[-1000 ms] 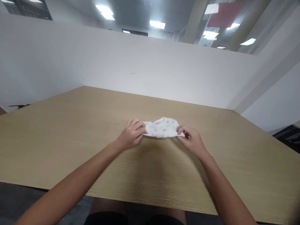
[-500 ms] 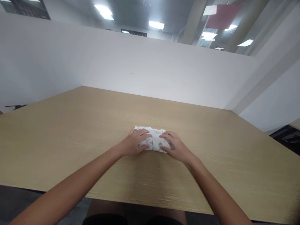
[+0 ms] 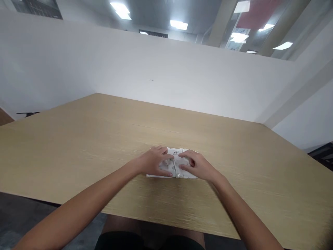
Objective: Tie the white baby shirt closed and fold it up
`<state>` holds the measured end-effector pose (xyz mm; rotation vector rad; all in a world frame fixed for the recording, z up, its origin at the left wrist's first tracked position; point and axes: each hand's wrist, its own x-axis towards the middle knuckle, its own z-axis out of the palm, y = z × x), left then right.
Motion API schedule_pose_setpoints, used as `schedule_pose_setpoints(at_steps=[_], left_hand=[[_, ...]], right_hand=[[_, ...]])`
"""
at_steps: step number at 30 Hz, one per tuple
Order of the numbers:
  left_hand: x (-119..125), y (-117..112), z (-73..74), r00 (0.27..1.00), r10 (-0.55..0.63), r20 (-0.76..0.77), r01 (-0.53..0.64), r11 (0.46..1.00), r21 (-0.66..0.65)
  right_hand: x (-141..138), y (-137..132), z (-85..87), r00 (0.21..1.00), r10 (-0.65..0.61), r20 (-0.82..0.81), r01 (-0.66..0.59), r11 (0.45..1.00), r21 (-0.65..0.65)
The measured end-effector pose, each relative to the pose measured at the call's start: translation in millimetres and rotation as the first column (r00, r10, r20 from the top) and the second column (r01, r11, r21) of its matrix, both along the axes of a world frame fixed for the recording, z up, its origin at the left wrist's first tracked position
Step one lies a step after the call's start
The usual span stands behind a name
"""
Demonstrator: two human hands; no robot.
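Note:
A flat white piece with small printed figures [image 3: 176,160] lies on the wooden table. It looks folded, with a wavy far edge, a small boxed print near that edge and a crease down its middle. Whether it is cloth or a soft packet I cannot tell. My left hand [image 3: 156,161] rests over its left part, fingers curved and thumb apart along the near edge. Over the right part is my right hand [image 3: 195,165], its fingers bent and the thumb apart from them. Both hands cover much of the piece's outer ends.
The wide table [image 3: 125,125] meets a white partition wall [image 3: 166,69] at its far edge. A dark object [image 3: 28,114] shows beyond the left edge, and a black one [image 3: 322,154] beyond the right edge. My legs [image 3: 122,225] are under the near edge.
The view has shifted a little. The white piece appears lower and spread wider. My left thumb has moved apart from its fingers, and my right fingers are more bent.

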<state>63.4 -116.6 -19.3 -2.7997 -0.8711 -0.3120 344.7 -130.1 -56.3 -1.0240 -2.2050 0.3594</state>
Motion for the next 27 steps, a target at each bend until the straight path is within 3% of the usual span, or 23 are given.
schedule_pose_setpoints(at_steps=[14,20,22,24,26,27], left_hand=[[19.6,-29.7,2.8,0.995,-0.057,-0.076,0.041,0.979,-0.201],[33.2,-48.6,-2.7,0.980,-0.128,-0.155,0.081,0.956,-0.283],[31.5,-64.5,-13.8,0.982,-0.133,-0.134,0.083,0.941,-0.328],[25.7,-84.8,-35.2,0.992,-0.102,-0.075,0.061,0.904,-0.422],[18.7,-105.7,-66.4,0.998,-0.055,0.026,0.059,0.801,-0.596],[15.8,-114.9,-84.5,0.998,-0.008,0.069,0.053,0.713,-0.699]], right_hand=[[-17.0,-19.2,6.9,0.978,0.188,0.093,-0.178,0.979,-0.104],[-32.3,-51.5,-0.2,0.970,0.236,0.057,-0.228,0.967,-0.118],[-38.3,-71.4,-15.7,0.979,0.203,0.022,-0.200,0.975,-0.099],[-44.5,-93.9,-41.5,0.990,0.136,-0.044,-0.138,0.990,-0.044],[-50.4,-118.0,-72.9,0.989,0.103,-0.110,-0.106,0.994,-0.029],[-53.1,-130.5,-88.0,0.966,0.221,-0.135,-0.230,0.972,-0.052]])
